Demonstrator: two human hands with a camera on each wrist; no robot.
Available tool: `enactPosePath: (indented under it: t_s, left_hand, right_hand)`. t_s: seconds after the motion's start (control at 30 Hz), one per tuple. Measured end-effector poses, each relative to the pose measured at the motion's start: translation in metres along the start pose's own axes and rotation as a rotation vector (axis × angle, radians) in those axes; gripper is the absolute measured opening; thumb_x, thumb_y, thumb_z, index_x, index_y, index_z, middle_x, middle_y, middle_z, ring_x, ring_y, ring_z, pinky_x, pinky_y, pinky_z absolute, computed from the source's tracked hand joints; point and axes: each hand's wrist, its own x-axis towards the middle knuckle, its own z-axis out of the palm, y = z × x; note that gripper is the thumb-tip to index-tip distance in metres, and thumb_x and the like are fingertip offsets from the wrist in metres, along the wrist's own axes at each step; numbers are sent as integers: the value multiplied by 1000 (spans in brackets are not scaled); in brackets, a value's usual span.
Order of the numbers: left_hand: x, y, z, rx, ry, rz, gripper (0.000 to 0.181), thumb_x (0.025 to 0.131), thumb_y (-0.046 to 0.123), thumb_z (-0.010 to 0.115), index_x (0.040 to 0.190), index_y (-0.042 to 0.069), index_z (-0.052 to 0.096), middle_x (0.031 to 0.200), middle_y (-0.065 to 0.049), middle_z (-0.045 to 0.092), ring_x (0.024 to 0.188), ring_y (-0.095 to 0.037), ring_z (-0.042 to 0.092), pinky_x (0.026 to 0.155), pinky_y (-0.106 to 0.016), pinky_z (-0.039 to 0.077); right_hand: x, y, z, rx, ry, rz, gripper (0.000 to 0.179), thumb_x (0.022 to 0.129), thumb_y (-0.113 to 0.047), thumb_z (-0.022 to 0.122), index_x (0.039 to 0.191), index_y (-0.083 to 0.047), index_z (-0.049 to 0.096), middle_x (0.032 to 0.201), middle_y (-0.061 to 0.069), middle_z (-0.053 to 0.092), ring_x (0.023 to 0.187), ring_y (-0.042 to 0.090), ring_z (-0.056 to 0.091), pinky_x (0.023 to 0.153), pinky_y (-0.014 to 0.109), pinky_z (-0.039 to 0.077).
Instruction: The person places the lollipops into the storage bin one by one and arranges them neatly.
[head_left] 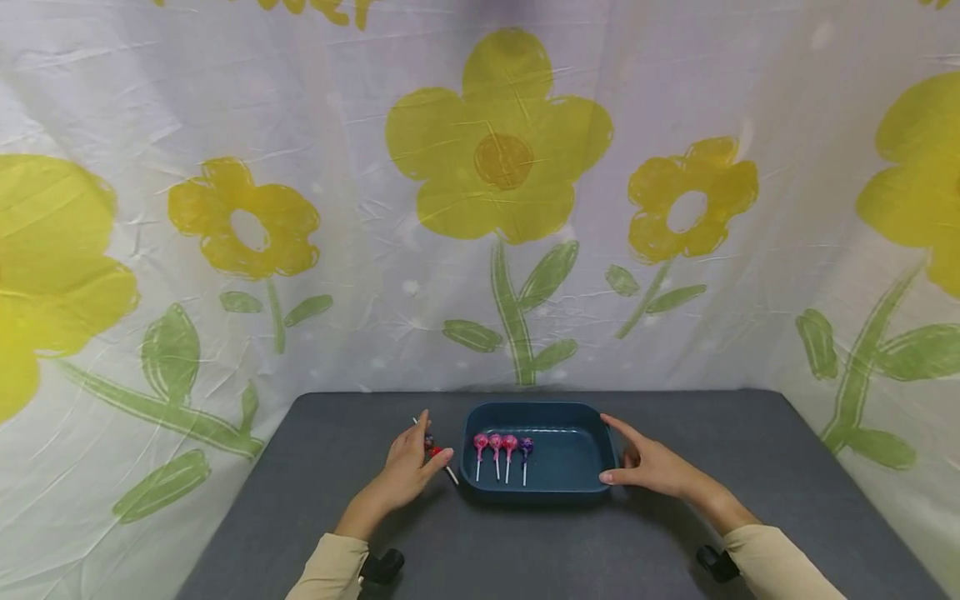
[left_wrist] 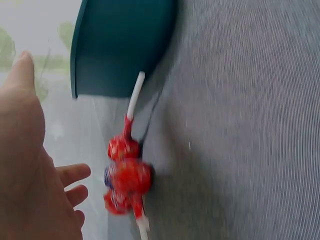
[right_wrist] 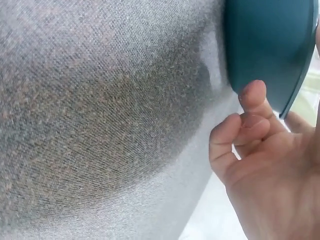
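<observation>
A dark teal rectangular tray (head_left: 573, 454) holds a row of lollipops on its left side: three pink ones (head_left: 495, 442) and a purple one (head_left: 527, 447), sticks toward the front. My right hand (head_left: 652, 467) grips the tray's right end, thumb at the front corner and index finger at the back corner; its other fingers are bent by the end wall. Left of the tray, my left hand (head_left: 408, 471) is spread beside a small bunch of loose lollipops (left_wrist: 131, 177), red with a bit of dark blue. Its fingers are not around them, and in the head view it partly hides them.
Everything lies on a grey cloth-covered table (head_left: 517, 550). Behind it hangs a pale curtain (head_left: 360, 317) printed with yellow flowers. A dark band (head_left: 382, 567) is on the left wrist and another dark band (head_left: 717, 564) on the right.
</observation>
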Motion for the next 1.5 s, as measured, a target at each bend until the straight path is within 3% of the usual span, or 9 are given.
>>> enactPosePath:
  t_s: [0.2,0.37,0.77,1.1,1.5]
  left_hand:
    - [0,-16,-7,4,39,-52,81,101,43,51,156,-3,15,155,-31,33,144,-52,26,117,-66,16]
    - [-2,-26,-12,49,82,-19,75,99,40,55,152,-6,27,148,-35,41,137,-54,34,113,-68,21]
    - [2,-44,-14,169,86,9,57,92,29,70,138,0,54,136,-22,59,129,-44,50,112,-61,32]
    - [3,-45,-13,170,128,25,39,85,20,77,121,6,68,126,-15,67,122,-39,57,104,-55,43]
    - [16,-39,-11,204,122,58,35,86,20,76,117,7,71,125,-16,66,122,-38,56,103,-54,46]
  right_hand:
    - [0,0,-1,11,-2,-8,96,87,-41,74,160,-25,13,62,-4,49,52,5,41,50,25,37]
    - [0,0,-1,29,-10,-14,96,88,-39,74,160,-24,12,62,-4,50,51,5,41,50,25,37]
    - [0,-1,0,35,-14,-11,96,88,-40,73,161,-23,12,63,-3,53,51,5,43,50,26,39]
    - [1,2,1,53,-17,-11,95,89,-40,72,161,-24,11,62,-4,53,51,5,42,49,26,39]
    - [3,4,2,56,-11,20,96,89,-43,71,161,-27,9,62,-1,55,51,6,45,50,27,41]
